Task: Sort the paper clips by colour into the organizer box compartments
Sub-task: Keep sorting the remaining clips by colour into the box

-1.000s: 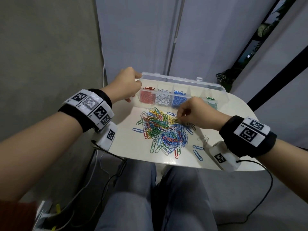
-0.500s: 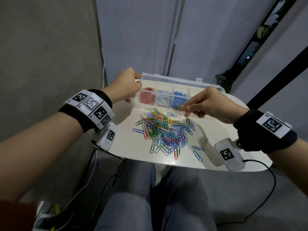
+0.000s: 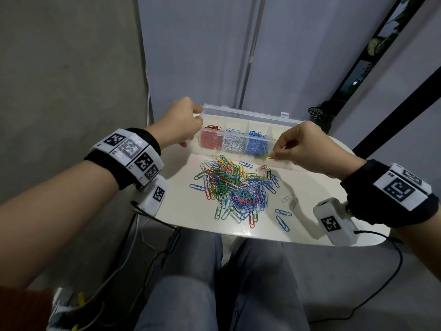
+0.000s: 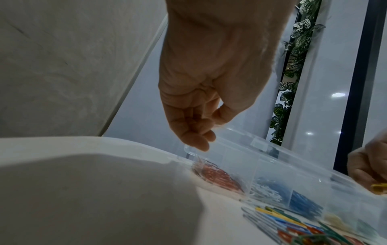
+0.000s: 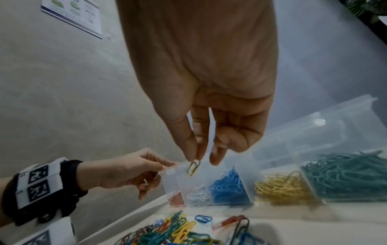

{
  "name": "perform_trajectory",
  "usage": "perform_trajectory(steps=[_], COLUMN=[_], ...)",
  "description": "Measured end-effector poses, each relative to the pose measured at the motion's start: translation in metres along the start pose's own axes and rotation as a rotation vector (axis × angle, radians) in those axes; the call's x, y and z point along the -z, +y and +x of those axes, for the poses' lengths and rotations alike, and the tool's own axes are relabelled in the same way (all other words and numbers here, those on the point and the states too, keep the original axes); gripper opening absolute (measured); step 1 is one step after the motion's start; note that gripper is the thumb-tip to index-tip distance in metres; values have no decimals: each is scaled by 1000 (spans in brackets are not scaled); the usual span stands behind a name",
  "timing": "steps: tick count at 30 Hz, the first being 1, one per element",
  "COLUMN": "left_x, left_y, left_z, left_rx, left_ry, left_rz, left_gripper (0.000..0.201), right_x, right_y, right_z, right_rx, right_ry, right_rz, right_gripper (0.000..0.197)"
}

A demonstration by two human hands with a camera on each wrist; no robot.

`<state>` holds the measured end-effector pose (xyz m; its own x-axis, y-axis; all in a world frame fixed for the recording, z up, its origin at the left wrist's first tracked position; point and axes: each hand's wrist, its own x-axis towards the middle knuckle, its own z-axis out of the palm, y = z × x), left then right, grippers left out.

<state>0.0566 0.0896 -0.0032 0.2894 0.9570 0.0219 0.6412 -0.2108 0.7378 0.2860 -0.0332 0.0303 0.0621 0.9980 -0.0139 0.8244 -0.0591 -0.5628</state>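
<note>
1. A white, glossy, round-cornered worktop (image 3: pixel 181 206) is set against pale grey wall panels (image 3: pixel 202 56); a leafy plant (image 3: pixel 317 113) is seen beyond.
2. A heap of mixed coloured paper clips (image 3: pixel 235 189) is spread on it, near the clear plastic organizer box (image 3: pixel 243 115).
3. The box's end is gripped by the left hand (image 3: pixel 179 126).
4. A yellow paper clip (image 5: pixel 193 167) is pinched by the right hand (image 3: pixel 307 149) just in front of the box.

The head view looks down from above at the table (image 3: pixel 317 194) and organizer box (image 3: pixel 241 115). Each wrist view sits low, close under its palm, facing along the fingers; both share the organizer box (image 4: pixel 261 149) (image 5: pixel 314 126) with the head view
</note>
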Motion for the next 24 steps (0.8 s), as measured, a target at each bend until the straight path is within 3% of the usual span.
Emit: perform_trajectory(steps=[2, 7, 12, 15, 18, 21, 24], left_x=[0, 1, 1, 1, 1, 2, 2], left_y=[0, 2, 1, 1, 0, 0, 0], left_z=[0, -1, -1, -2, -1, -1, -1], left_rx=[0, -1, -13, -29, -37, -39, -44], left_ry=[-1, 2, 6, 12, 12, 11, 5], left_rz=[-1, 4, 27, 43, 49, 53, 57], left_gripper=[47, 47, 47, 47, 47, 47, 47], right_x=[3, 17, 22, 12, -6, -24, -36], right_y=[1, 10, 14, 7, -1, -1, 1], right_z=[1, 15, 23, 20, 13, 10, 11], right_rx=[-18, -56, -83, 17, 130, 133, 113], right_ry=[37, 335, 365, 289, 47, -120, -174], right_rz=[63, 5, -115, -105, -132, -203, -260], right_gripper=[12, 14, 11, 3, 7, 11, 7])
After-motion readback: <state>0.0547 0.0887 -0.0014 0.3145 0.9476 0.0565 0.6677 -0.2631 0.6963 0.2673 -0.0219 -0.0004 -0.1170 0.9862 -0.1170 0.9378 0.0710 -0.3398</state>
